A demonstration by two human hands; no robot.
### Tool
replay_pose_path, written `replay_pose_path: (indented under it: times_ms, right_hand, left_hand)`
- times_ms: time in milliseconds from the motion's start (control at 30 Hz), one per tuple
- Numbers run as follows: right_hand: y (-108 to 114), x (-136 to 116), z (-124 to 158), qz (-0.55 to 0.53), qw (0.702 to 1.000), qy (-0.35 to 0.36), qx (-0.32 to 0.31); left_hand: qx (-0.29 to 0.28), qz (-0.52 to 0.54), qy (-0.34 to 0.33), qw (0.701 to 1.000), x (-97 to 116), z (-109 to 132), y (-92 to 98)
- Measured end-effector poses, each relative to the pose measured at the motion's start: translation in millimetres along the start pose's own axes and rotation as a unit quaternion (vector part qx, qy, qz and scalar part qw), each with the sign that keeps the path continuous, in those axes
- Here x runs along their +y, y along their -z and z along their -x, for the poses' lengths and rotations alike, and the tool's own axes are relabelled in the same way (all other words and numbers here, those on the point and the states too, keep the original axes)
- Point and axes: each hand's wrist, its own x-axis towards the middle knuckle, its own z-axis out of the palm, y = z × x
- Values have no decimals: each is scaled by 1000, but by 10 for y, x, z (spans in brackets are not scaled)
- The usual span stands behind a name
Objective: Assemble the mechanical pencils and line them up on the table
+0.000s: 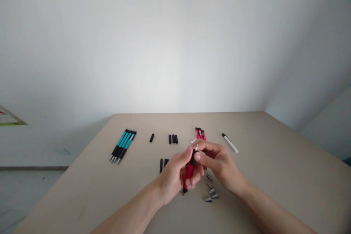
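Observation:
My left hand [177,170] is wrapped around a red pen [190,170] with a black end at the bottom. A black grip [193,155] sits on the pen's upper end, and a thin whitish tip sticks out above it. My right hand [216,159] is closed at this upper end, thumb and index finger pinching around the grip and tip. Below my hands lie several silver cone tips [212,191] on the table. Beside my left hand are black tubes [161,165], partly hidden by it. Red pen barrels [200,134] lie just behind my right hand.
Several assembled blue-and-black pens [123,146] lie side by side at the left of the table [95,197]. One black sleeve [151,138] and a row of black sleeves [173,139] lie towards the back. A white pen barrel [230,143] rests at the right. Behind stands a wall.

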Motion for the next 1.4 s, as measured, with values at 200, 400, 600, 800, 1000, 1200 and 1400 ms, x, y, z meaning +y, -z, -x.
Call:
replay_pose_path:
  times_ms: [200,400,600,800,1000,1200,1400]
  right_hand:
    - [-19,-43,15,34,999,34,-23]
    - [16,-43,1,53,996,54,-36]
    - [32,-12,4,40,997,48,-40]
    - [25,0,15,-5,997,31,-66]
    - [30,4,16,-7,997,33,-67]
    - [37,1,5,-7,997,35,-71]
    - [36,3,10,-4,996,35,-78]
  left_hand:
    - [-16,29,-6,999,-59,-5,-21]
    - [-21,25,-30,999,-59,-3,-26]
    - [-13,27,-33,999,-66,-8,-6]
    - [0,8,-29,1000,-16,9,-56]
    - [1,1,-20,1000,32,21,-95]
    - [-1,6,-28,1000,1,11,-71]
    - [-6,13,-33,999,-3,2,-57]
